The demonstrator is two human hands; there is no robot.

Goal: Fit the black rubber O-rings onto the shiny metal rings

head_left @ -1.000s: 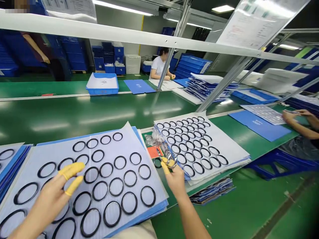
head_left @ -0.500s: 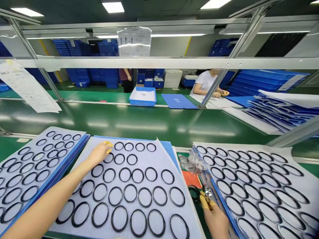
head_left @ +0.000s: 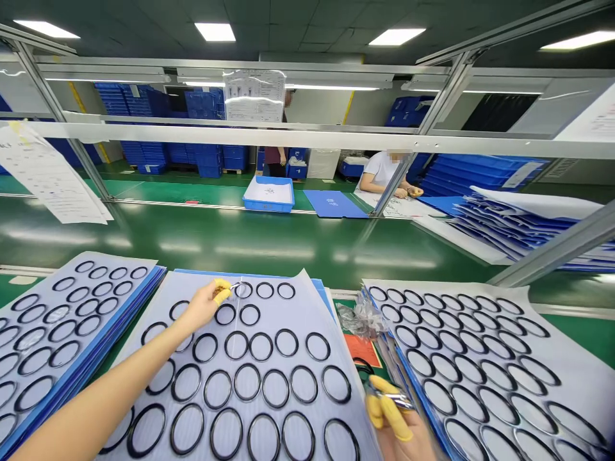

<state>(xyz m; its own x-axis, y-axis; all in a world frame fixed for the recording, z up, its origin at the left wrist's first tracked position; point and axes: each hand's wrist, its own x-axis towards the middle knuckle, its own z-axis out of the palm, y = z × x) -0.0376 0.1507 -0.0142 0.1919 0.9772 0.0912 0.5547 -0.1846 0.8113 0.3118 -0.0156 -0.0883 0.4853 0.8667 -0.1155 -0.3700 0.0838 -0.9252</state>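
Note:
My left hand (head_left: 207,303), with yellow finger covers, is closed at the upper left of the middle white sheet (head_left: 288,323); its fingertips pinch the edge of a black ring (head_left: 236,285) in the back row. Rows of black rings lie on that sheet. My right hand (head_left: 394,416), also in yellow finger covers, is closed around a shiny metal piece (head_left: 396,398) just past the sheet's right edge. Behind it, black rings (head_left: 362,365) lie partly on an orange-red card (head_left: 361,349).
Ring-covered sheets lie on stacks at left (head_left: 103,257) and right (head_left: 571,358). A clear plastic bag (head_left: 362,319) sits between stacks. Metal frame bars (head_left: 288,134) cross ahead. Beyond are a blue tray (head_left: 269,193), blue board (head_left: 335,203) and a seated person (head_left: 379,174).
My left hand has moved right along the back row to another ring. My right hand has shifted slightly left and nearer, away from the black rings, with the metal piece. The view has tilted up.

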